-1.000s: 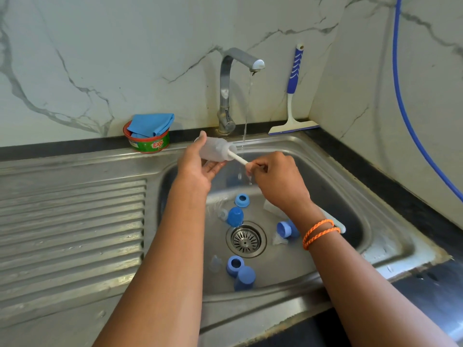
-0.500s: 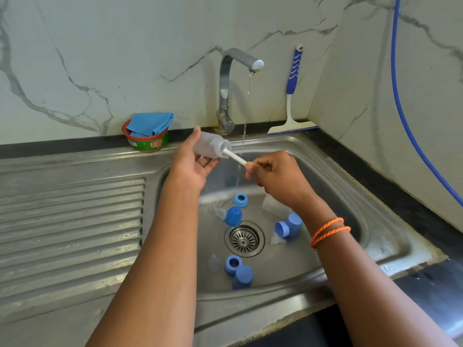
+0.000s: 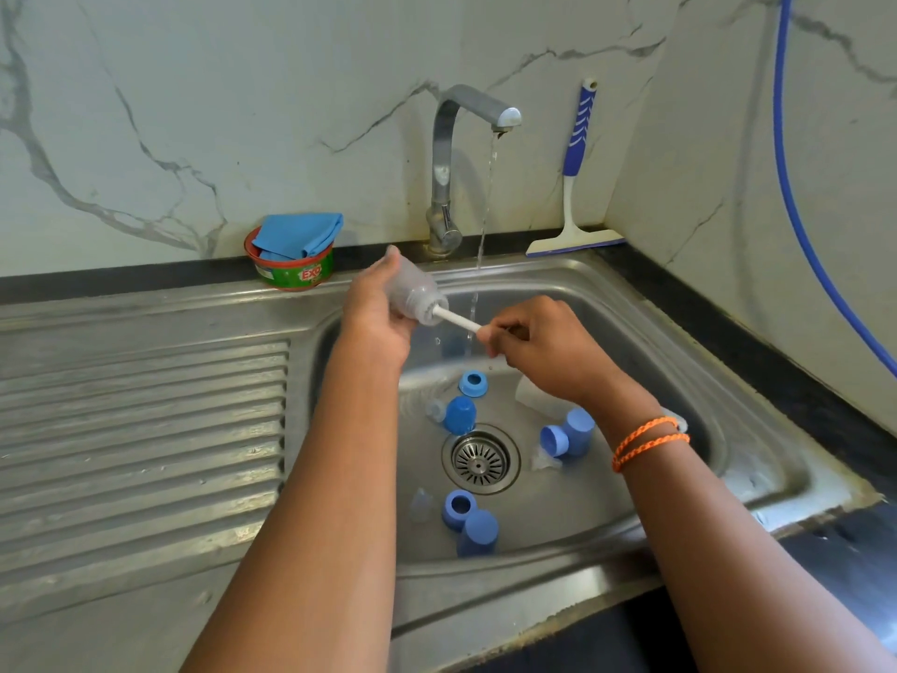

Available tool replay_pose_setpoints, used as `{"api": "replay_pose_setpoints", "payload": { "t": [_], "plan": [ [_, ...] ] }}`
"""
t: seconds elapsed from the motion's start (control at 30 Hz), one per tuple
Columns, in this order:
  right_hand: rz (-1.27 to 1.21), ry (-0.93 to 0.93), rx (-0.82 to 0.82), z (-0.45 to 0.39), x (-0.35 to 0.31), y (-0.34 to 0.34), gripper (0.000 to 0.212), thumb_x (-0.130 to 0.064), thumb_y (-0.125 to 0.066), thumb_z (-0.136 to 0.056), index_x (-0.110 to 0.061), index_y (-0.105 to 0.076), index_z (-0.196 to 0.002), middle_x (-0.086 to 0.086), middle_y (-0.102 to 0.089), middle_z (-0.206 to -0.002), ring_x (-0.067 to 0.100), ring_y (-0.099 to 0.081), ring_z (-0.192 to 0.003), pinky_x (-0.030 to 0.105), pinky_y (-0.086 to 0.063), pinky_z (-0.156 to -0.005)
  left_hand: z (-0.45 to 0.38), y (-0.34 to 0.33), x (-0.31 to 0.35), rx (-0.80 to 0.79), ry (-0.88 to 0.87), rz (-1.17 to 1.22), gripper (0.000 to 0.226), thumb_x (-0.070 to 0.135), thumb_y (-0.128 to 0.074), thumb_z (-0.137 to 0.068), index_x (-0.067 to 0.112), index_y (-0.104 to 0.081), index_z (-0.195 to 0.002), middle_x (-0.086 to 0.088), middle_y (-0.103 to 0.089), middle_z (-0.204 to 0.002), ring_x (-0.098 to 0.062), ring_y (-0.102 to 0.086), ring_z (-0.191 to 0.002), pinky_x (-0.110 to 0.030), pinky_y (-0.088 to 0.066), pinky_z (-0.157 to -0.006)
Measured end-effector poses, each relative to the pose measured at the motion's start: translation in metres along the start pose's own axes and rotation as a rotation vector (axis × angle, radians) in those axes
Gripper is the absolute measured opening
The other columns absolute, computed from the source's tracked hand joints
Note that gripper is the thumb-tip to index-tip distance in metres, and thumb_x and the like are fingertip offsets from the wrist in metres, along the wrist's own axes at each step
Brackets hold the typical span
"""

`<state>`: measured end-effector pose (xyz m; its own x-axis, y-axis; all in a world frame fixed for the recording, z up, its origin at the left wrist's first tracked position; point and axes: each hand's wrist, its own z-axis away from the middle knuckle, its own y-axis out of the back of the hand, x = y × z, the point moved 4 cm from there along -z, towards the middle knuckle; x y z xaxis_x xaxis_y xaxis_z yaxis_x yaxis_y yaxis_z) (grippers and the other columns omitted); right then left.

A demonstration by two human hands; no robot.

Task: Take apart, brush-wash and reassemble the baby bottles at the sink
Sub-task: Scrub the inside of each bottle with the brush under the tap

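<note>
**Steel basin full of parts, one bottle under the brush**

Head view. Translucent plastic marks the baby bottle (image 3: 411,290), held tilted over the back of the sink (image 3: 689,332), mouth pointing right and a little down. The left hand (image 3: 376,308) wraps round its body, fingers curled behind it. The right hand (image 3: 539,349) pinches the white handle of the bottle brush (image 3: 456,320), whose head sits inside the bottle neck. The tap (image 3: 456,157) is running, its stream falling just to the right of the bottle mouth.

As a judgement, the task sits mid-wash. Dismantling looks done: blue caps and rings (image 3: 460,414) lie scattered round the drain (image 3: 480,460), with clear teats (image 3: 420,503) among them. Another clear bottle (image 3: 531,393) lies on the basin floor under the right wrist. Nothing is reassembled yet, and I cannot tell which loose parts have been washed.

Hard to make out: the brush bristles, blurred inside the cloudy plastic; the teats, nearly invisible against wet steel; how many bottles there are, since the right forearm covers part of the basin. At the sink's back edge stand a soap tub with a blue cloth (image 3: 293,255) and a squeegee (image 3: 575,187).
</note>
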<state>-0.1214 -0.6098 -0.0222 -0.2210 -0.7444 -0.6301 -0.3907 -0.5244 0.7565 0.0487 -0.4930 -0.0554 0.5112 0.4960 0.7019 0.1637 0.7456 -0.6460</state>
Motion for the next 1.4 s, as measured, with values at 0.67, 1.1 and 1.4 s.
{"api": "replay_pose_setpoints", "payload": {
  "t": [0.67,1.1,1.4],
  "plan": [
    [0.14,-0.02,-0.006,-0.003,-0.002,-0.008,0.028,-0.03,-0.063,-0.106,-0.012,-0.075,-0.089,0.009,-0.063,-0.069,0.019,-0.048,-0.057,0.036,-0.042,-0.056,0.006,-0.01,-0.012,-0.126,0.003,0.172,0.025,0.011,-0.065,-0.099,0.011,-0.064,-0.124,-0.017,-0.061,-0.114,-0.031,-0.065,-0.096,-0.044,-0.061,-0.08],
    [0.217,-0.094,0.146,-0.006,-0.003,-0.026,0.033,-0.038,-0.053,-0.108,-0.013,-0.065,-0.09,0.009,-0.06,-0.081,0.031,-0.055,-0.068,0.043,-0.047,-0.059,0.015,-0.021,-0.014,-0.087,0.022,0.102,0.063,0.023,-0.086,-0.084,0.013,-0.058,-0.14,-0.007,-0.062,-0.122,-0.023,-0.064,-0.106,-0.043,-0.061,-0.083],
    [-0.055,0.006,-0.056,-0.001,-0.008,-0.013,0.032,-0.026,-0.064,-0.105,-0.007,-0.075,-0.082,0.008,-0.058,-0.063,0.012,-0.046,-0.053,0.031,-0.044,-0.055,0.01,-0.013,-0.014,-0.083,0.015,0.218,0.026,0.013,-0.079,-0.086,0.013,-0.066,-0.109,-0.005,-0.065,-0.094,-0.02,-0.066,-0.084,-0.037,-0.059,-0.073]
  ]
}}
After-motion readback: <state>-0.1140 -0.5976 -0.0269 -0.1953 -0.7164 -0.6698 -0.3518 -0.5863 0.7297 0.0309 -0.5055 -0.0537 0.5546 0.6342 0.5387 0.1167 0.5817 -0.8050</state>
